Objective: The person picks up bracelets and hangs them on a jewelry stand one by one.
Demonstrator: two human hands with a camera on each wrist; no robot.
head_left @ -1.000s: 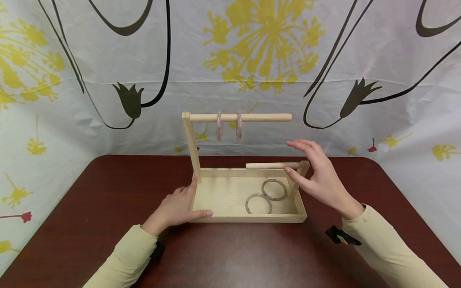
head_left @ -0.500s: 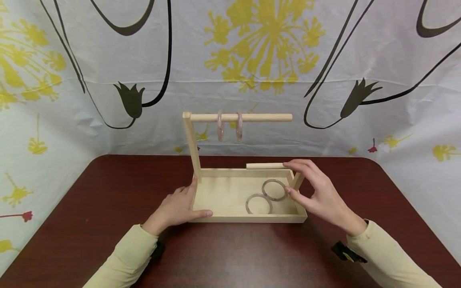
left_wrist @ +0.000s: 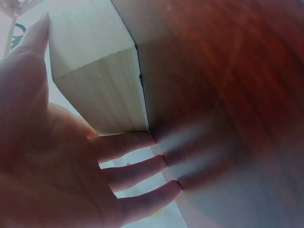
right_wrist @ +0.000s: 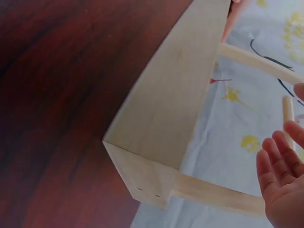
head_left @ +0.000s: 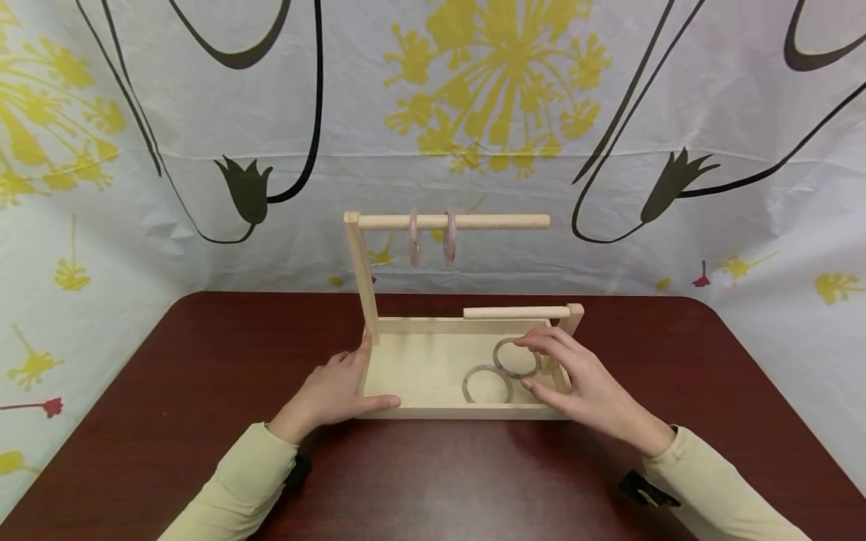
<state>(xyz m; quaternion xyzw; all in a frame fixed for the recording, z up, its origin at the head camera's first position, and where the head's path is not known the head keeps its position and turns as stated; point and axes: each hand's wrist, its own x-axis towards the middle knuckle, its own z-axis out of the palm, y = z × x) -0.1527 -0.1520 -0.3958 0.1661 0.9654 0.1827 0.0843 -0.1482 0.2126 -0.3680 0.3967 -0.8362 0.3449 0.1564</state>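
Note:
A wooden tray stand (head_left: 467, 412) sits on the table, two pinkish bangles hanging from its upper dowel, the left bangle (head_left: 415, 246) near the right bangle (head_left: 449, 246). Two greyish bangles lie flat inside: a rear bangle (head_left: 517, 376) and a front bangle (head_left: 465, 385), edges meeting. My left hand (head_left: 329, 394) rests at the tray's left end, thumb over the front rim, straight fingers along the side; the left wrist view shows their tips at the tabletop. My right hand (head_left: 585, 383) reaches over the right wall, thumb and fingers spread apart around the rear bangle.
Above the right hand, a shorter lower dowel (head_left: 507, 312) extends leftward from the right post (head_left: 573, 323). The upper dowel (head_left: 504, 222) runs from the tall left post (head_left: 361, 270) to a free right end. A patterned curtain hangs behind the table (head_left: 433, 481).
My right hand has come down from beside the lower dowel to the rear bangle. The left hand and all bangles stay where they were.

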